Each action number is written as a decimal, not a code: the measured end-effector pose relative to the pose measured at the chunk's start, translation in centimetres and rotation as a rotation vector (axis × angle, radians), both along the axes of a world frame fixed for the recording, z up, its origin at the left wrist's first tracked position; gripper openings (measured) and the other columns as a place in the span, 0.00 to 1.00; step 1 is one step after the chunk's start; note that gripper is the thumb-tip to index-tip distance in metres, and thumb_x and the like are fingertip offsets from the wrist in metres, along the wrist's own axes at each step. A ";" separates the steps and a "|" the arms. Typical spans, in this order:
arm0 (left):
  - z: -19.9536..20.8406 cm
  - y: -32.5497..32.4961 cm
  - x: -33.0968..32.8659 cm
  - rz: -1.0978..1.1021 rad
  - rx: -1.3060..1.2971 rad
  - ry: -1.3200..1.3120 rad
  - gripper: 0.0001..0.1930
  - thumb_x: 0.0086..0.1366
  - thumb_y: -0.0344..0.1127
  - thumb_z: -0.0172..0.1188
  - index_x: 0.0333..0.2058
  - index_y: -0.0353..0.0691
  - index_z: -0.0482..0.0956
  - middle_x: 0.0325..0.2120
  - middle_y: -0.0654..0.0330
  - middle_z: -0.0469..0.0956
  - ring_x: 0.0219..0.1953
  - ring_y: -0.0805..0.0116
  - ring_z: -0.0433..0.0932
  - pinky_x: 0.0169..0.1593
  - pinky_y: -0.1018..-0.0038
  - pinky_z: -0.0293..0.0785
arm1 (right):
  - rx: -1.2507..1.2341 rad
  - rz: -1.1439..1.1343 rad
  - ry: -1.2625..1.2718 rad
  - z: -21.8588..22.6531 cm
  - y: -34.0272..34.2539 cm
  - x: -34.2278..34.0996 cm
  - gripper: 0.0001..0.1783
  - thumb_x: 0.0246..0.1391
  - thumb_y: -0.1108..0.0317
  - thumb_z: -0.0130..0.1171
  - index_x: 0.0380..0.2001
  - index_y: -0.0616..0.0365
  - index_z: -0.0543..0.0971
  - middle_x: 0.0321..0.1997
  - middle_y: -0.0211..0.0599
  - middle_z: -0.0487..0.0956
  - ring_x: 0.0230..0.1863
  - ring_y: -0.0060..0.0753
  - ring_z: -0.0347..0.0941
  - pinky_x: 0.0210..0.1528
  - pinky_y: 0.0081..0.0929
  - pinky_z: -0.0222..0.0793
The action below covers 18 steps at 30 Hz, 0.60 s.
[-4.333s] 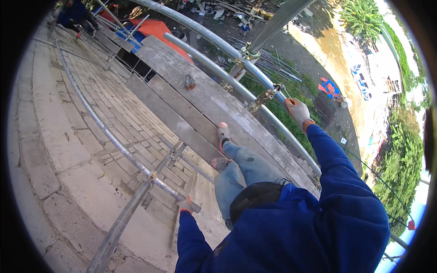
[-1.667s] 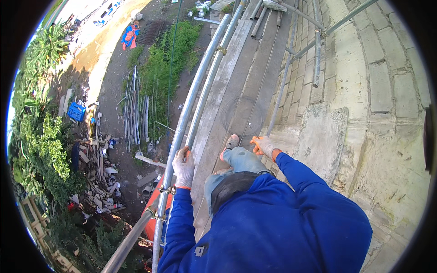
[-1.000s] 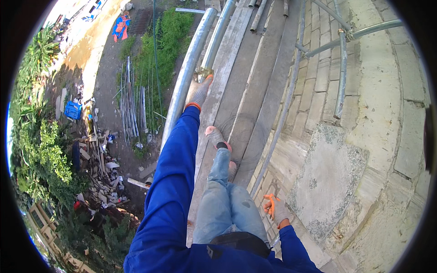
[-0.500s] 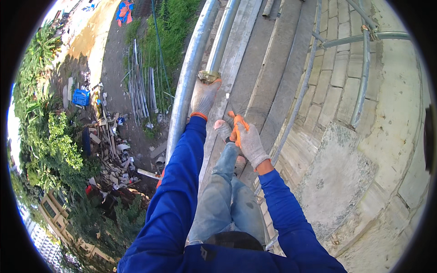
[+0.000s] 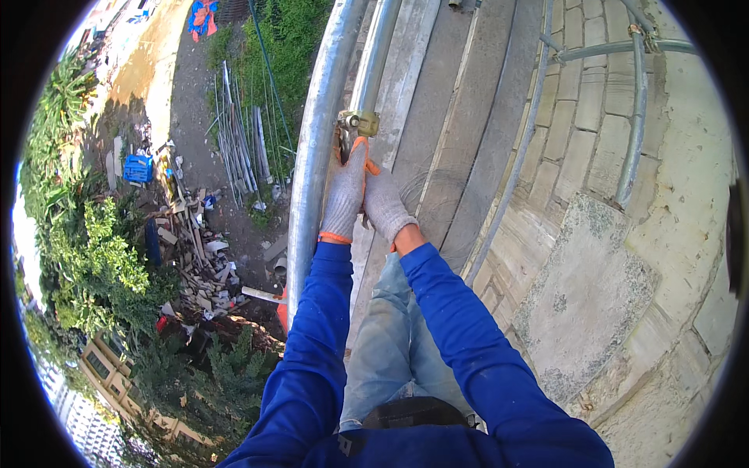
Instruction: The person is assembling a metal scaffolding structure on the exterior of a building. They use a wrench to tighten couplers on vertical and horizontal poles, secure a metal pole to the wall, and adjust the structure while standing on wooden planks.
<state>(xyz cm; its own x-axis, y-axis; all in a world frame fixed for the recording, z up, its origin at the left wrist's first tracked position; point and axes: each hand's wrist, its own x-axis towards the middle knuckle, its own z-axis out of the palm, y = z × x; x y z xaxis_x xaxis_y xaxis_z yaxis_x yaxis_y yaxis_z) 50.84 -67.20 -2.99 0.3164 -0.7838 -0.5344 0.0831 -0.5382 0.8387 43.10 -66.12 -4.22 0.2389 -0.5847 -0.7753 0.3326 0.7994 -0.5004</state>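
Observation:
A scaffold clamp (image 5: pixel 360 122), brassy with a bolt, sits at the near end of a thinner galvanised pipe (image 5: pixel 377 62), close to a thick galvanised pipe (image 5: pixel 314 132). My left hand (image 5: pixel 346 195), in a grey knit glove with orange-coated fingers, is closed at the clamp's lower side, its thumb pointing up against it. Pressed beside it is my right hand (image 5: pixel 388 201), gloved alike, with its fingers curled and mostly hidden. A small dark end shows below, between the two hands; what the right hand grips cannot be made out.
I stand on a walkway of grey planks (image 5: pixel 437 101) high above ground. On the right, a slim rail (image 5: pixel 521 148) runs before a block wall (image 5: pixel 581 117) with another pipe (image 5: pixel 636 117). Far below left lie rubble (image 5: pixel 207 273), a blue crate (image 5: pixel 138 168) and trees (image 5: pixel 101 257).
My right hand has moved up and left from near my knees to meet my left hand. The left hand has slid slightly below the clamp, which is now more exposed.

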 end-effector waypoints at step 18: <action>4.4 -3.6 -0.7 -0.107 0.487 -0.121 0.31 0.74 0.45 0.55 0.71 0.44 0.59 0.43 0.51 0.79 0.21 0.75 0.78 0.20 0.76 0.77 | -0.479 0.330 -0.014 -2.9 2.4 -1.2 0.13 0.71 0.68 0.44 0.53 0.57 0.72 0.36 0.31 0.76 0.29 0.19 0.71 0.27 0.20 0.71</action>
